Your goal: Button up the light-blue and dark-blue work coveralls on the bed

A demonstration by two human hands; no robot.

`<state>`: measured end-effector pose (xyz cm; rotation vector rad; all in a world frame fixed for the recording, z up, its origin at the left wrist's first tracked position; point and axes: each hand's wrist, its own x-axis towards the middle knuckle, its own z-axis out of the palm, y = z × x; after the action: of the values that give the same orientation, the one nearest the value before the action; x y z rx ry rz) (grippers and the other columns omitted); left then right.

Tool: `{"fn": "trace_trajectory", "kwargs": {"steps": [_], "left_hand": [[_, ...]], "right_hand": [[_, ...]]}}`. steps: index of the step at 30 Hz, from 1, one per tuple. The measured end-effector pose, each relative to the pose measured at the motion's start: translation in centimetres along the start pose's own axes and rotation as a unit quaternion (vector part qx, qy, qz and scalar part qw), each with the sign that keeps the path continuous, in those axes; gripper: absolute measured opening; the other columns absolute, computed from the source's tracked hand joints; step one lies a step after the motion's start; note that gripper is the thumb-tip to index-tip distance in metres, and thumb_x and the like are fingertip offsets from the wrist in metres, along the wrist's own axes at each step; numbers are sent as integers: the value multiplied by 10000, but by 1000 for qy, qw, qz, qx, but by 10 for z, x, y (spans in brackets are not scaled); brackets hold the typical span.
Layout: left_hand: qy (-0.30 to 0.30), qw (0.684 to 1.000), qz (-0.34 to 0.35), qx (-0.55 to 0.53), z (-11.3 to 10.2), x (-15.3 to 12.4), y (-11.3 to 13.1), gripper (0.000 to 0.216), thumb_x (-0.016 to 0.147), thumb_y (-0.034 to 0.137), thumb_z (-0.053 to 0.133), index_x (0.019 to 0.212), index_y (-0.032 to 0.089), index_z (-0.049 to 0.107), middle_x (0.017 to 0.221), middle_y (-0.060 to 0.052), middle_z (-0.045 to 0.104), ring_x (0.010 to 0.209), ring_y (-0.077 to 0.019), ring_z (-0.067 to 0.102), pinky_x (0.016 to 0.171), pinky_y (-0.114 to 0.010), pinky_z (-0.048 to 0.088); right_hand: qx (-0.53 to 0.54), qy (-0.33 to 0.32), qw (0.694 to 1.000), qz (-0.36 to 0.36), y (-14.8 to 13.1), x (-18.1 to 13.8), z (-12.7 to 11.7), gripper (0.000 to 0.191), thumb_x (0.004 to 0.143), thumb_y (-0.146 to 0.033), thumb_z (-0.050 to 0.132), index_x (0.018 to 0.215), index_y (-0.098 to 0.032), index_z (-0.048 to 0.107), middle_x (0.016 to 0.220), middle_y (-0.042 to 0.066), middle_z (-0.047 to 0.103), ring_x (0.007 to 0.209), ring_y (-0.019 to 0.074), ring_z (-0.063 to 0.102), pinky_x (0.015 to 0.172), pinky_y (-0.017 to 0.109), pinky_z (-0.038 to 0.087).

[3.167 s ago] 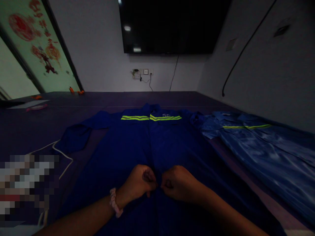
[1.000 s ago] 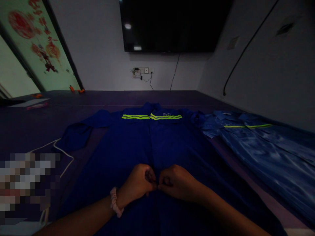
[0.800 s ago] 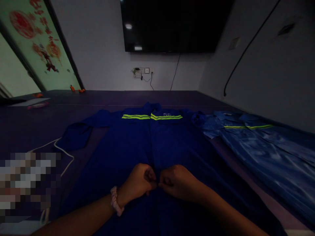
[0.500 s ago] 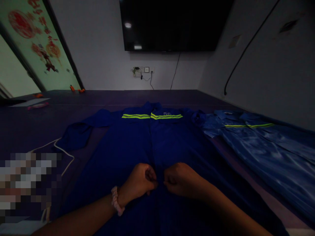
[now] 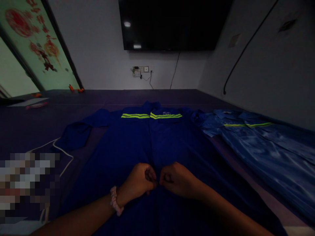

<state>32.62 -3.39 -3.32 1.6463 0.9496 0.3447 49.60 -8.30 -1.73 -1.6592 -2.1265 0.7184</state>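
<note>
A dark blue work jacket (image 5: pixel 137 141) with yellow-green reflective stripes lies flat on a dark surface, collar away from me. My left hand (image 5: pixel 139 182), with a pink scrunchie on its wrist, is closed and pinches the left edge of the jacket's front opening. My right hand (image 5: pixel 178 180) is closed on the right edge. Both fists meet at the centre seam, near the hem. What sits between the fingertips is too dark to make out.
A second, lighter blue jacket (image 5: pixel 261 144) with the same stripes lies to the right. A white cord (image 5: pixel 62 154) curls at the left. A black wall screen (image 5: pixel 172 24) hangs ahead, with sockets (image 5: pixel 141 69) below it. Small items (image 5: pixel 36 105) lie far left.
The hands have stayed at the centre seam; the right hand drew slightly apart half a second ago and is back against the left. The jacket has not shifted.
</note>
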Motion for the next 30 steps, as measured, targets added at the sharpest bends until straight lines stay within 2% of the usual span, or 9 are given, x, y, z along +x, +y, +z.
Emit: {"fn": "trace_trajectory", "kwargs": {"steps": [5, 14, 20, 25, 30], "left_hand": [[0, 1000, 2, -1, 0, -1, 4, 123, 589, 101, 564, 700, 137, 524, 466, 79, 503, 374, -53, 466, 396, -163, 314], [10, 1000, 11, 0, 2, -3, 8, 113, 594, 109, 573, 700, 135, 543, 470, 77, 501, 378, -47, 456, 392, -158, 313], [4, 1000, 4, -15, 0, -2, 7, 122, 613, 141, 583, 728, 135, 543, 522, 66, 520, 374, -45, 462, 368, -155, 321], [-9, 999, -12, -45, 0, 0, 2, 318, 600, 234, 676, 857, 148, 510, 657, 40, 564, 385, -57, 493, 326, -160, 320], [-6, 999, -6, -45, 4, -1, 2, 376, 568, 193, 709, 858, 168, 471, 624, 66, 541, 381, -49, 474, 340, -155, 327]], "right_hand": [[138, -12, 988, 71, 3, 3, 6, 117, 638, -111, 542, 680, -134, 649, 489, -36, 540, 425, 65, 438, 399, 169, 260], [302, -22, 943, 137, 14, 10, 10, 65, 622, -171, 605, 615, -136, 659, 576, -5, 641, 515, 89, 540, 505, 190, 375], [317, -5, 937, 145, 13, 9, 9, 76, 607, -206, 631, 603, -136, 661, 556, -6, 643, 511, 97, 550, 513, 200, 389], [318, -3, 939, 129, 14, 10, 10, 82, 607, -212, 639, 627, -140, 672, 593, 6, 661, 538, 108, 569, 508, 200, 388], [300, -3, 945, 129, 17, 11, 14, 83, 609, -219, 650, 626, -141, 674, 573, 4, 647, 513, 104, 553, 475, 197, 358]]}}
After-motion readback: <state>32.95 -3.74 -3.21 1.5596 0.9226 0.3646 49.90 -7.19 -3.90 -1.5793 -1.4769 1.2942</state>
